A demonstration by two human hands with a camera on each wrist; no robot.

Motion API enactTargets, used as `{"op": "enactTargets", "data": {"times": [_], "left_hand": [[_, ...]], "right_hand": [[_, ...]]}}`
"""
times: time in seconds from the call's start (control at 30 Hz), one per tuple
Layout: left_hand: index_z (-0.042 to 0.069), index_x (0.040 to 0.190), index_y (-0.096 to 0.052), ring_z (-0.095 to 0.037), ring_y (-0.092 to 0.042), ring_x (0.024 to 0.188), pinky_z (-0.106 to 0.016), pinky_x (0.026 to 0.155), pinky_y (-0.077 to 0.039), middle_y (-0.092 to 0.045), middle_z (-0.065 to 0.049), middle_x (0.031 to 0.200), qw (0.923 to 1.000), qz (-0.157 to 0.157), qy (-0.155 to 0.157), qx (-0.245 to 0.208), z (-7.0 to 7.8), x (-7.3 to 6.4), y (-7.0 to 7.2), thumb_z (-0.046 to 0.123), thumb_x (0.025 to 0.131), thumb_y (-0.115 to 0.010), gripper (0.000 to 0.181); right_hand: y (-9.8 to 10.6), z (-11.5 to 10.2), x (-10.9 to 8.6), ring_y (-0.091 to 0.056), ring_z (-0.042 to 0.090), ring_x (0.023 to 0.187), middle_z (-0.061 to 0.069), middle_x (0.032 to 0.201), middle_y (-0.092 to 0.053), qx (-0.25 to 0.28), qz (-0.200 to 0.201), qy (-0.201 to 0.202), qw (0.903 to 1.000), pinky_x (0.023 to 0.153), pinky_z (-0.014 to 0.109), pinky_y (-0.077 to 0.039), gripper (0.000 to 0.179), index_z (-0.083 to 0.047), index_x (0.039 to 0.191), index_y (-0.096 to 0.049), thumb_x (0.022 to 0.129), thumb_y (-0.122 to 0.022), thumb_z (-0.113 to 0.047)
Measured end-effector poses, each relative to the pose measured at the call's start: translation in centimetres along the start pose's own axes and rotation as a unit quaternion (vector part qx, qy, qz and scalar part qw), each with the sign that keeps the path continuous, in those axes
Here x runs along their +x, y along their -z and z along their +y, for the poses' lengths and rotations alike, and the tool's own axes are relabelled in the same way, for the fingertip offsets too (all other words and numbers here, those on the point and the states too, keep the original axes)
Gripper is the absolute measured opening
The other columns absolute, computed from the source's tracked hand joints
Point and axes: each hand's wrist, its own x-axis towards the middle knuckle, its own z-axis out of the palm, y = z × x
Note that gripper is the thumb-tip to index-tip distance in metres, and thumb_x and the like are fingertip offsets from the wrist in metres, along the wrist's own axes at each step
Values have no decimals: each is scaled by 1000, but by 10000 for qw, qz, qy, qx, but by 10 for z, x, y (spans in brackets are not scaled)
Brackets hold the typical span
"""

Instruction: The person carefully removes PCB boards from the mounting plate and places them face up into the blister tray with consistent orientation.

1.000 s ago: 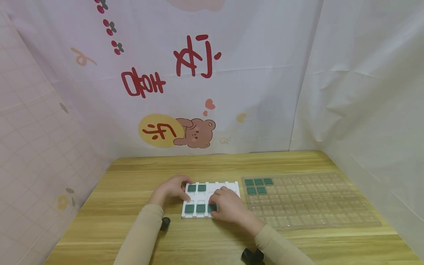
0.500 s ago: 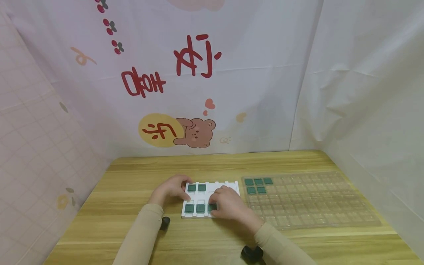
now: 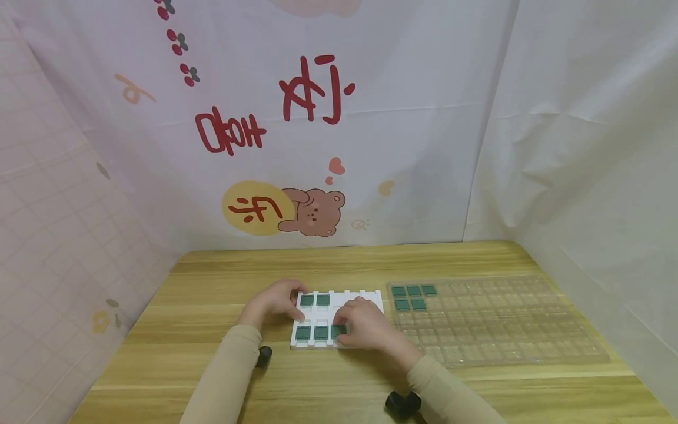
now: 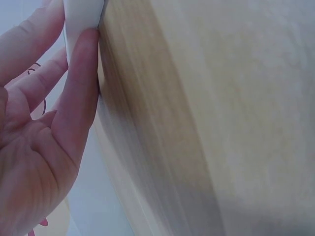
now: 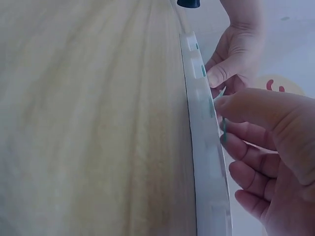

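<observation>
Two jobs are split: your left hand (image 3: 275,300) grips the white tray (image 3: 325,314) by its left edge, presumably to steady it, while your right hand (image 3: 365,325) narrowly pinches a green chip (image 3: 338,331) at the tray's near edge, probably because that chip is thin.

Chips (image 3: 321,333) in holder (image 3: 327,315), tray (image 3: 498,321) at its right, table (image 3: 328,388) beneath

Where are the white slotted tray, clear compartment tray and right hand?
White slotted tray (image 3: 324,315), head view: bare middle strip.
Clear compartment tray (image 3: 497,321), head view: bare middle cell.
Right hand (image 3: 365,325), head view: back.
</observation>
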Motion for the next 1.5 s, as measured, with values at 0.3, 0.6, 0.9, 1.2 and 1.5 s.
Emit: {"op": "enactTargets", "data": {"times": [0.3, 0.6, 0.9, 1.2, 1.5], "left_hand": [[7, 113, -67, -20, -50, 84, -34, 74, -42, -55, -5, 89, 10000, -31, 50, -17, 1, 1, 0, 6, 67, -91, 52], [7, 113, -67, -19, -50, 82, -33, 73, -42, -55, -5, 88, 10000, -24, 56, -24, 0, 1, 0, 6, 67, -91, 52], [8, 112, -68, -20, -49, 85, -34, 75, -41, -55, -5, 90, 9999, -14, 97, -69, 1, 0, 0, 5, 66, -91, 52], [8, 113, -68, -20, -49, 84, -34, 74, -41, -55, -7, 90, 9999, 11, 78, -73, 0, 0, -1, 5, 65, -92, 53], [8, 114, -67, -19, -49, 84, -34, 75, -41, -54, -6, 89, 9999, 0, 135, 5, 1, 0, -1, 7, 66, -92, 54]], "right_hand": [[2, -2, 0, -54, 14, 87, -9, 88, -64, 220, 353, -114, 9991, 80, 33, -44, 25, -19, 93, -71, 72, -82, -27], [13, -5, -4, -53, 15, 90, -7, 91, -64, 662, 762, -89, 9949, 82, 36, -44, 25, -16, 97, -70, 76, -80, -22], [25, -4, -6, -54, 14, 94, -8, 94, -64, 827, 926, -147, 9922, 84, 37, -45, 26, -17, 99, -70, 77, -81, -24], [35, 2, -13, -55, 16, 94, -4, 99, -65, 1054, 1089, -78, 9884, 80, 34, -46, 26, -14, 100, -70, 78, -81, -18], [42, 11, -21, -56, 17, 92, -7, 100, -66, 1072, 1253, -63, 9863, 81, 34, -45, 27, -15, 101, -70, 77, -83, -16]]}}
